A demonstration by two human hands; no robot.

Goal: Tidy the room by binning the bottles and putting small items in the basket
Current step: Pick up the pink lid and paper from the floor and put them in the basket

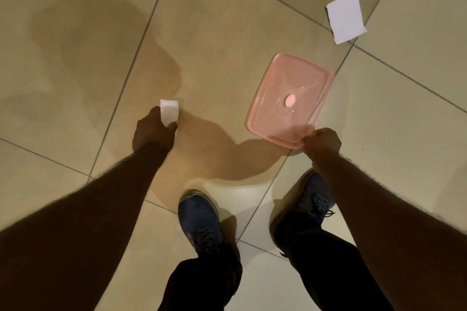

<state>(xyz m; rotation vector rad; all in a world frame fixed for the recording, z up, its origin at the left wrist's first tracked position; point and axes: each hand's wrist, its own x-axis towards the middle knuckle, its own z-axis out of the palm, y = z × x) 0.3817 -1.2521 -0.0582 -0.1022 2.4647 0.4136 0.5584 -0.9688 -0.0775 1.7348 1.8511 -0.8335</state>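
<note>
Sponge (169, 111) in left hand (154, 129); pink lid (288, 98) in right hand (322, 142).

We see only floor (227, 33) here: large beige glossy tiles w/ thin grey grout lines (141, 40) running diagonally across the view. Warm, dim light from above/behind; soft dark shadows (101, 40) spread over the tiles at upper left & centre. A pale glare patch (235, 192) sits near bottom centre.

Pink lid (288, 98), white sponge (169, 111)
</note>
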